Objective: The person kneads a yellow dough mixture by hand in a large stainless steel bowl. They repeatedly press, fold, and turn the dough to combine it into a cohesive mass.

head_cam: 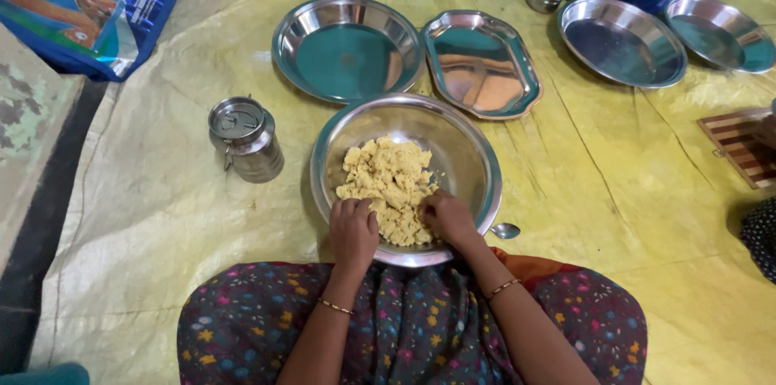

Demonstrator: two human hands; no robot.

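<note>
Both hands are pressing into the crumbly yellow dough (390, 187) in the steel mixing bowl (461, 143), near centre: left hand (353, 231) curling onto its left edge, right hand (447, 218) cupping its right side, lidded steel canister (245, 139) sitting just left.

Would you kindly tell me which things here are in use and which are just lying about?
In use: dough, steel bowl, left hand, right hand.

Lying about: round plate, oval tray, lidded can, spoon, blue packet, two far plates.
</note>
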